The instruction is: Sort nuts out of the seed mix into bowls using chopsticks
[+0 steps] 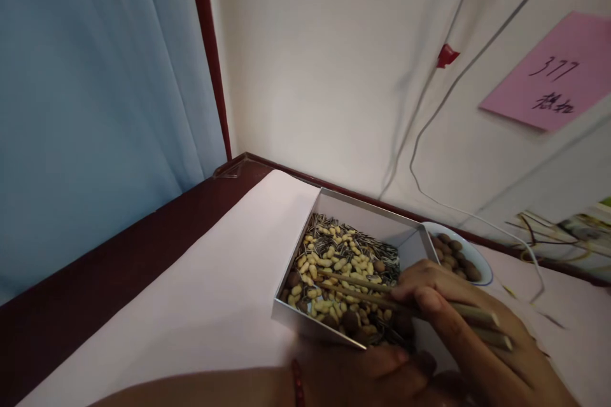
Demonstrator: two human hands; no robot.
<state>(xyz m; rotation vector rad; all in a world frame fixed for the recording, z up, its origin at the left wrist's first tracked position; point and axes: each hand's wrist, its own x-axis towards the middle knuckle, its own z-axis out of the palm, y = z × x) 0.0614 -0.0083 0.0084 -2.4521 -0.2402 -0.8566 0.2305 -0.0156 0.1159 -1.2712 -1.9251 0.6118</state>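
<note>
My right hand (470, 324) holds a pair of wooden chopsticks (353, 292), their thin tips reaching down among the peanuts (329, 267) in a shallow square box (372, 206). Striped sunflower seeds (377, 245) lie mostly along the far side of the box, with round brown nuts (351, 321) toward the near side. My left hand (363, 372), a red bracelet at its wrist, lies against the near wall of the box. Its fingers look bent at the near right corner, dim and partly hidden below my right hand.
Behind the box's right corner stands a white bowl (484, 264) of similar brown nuts. Pale paper (214, 286) covers the dark red tabletop (109, 286). Cables (442, 105) run down the wall at the back, beside a pink note (548, 76). A blue curtain (95, 95) hangs at left.
</note>
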